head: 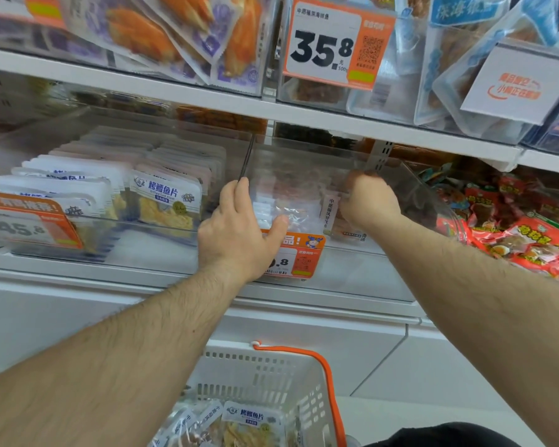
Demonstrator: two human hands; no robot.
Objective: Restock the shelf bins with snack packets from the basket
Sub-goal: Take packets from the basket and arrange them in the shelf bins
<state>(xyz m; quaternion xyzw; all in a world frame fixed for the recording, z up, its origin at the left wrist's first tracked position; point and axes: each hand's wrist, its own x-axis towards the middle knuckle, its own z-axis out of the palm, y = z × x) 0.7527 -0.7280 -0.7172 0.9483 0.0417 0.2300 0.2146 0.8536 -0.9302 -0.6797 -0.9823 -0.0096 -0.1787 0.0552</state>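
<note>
A clear plastic shelf bin (pixel 304 162) sits in the middle of the lower shelf. My left hand (pixel 239 224) grips its front left corner, fingers over the rim and thumb on the front wall. My right hand (pixel 367 198) is inside the bin, fingers curled round a clear snack packet (pixel 331 214) with a white label strip. More clear packets (pixel 281 211) lie in the bin. Below stands a white basket (pixel 265 379) with an orange handle, holding grilled fish fillet packets (pixel 249 421).
The left bin (pixel 110 227) is packed with rows of white-and-blue fish fillet packets. Red snack packets (pixel 510 227) fill the bin on the right. Orange price tags (pixel 294 256) hang on the bin fronts. The upper shelf (pixel 207 98) overhangs closely above.
</note>
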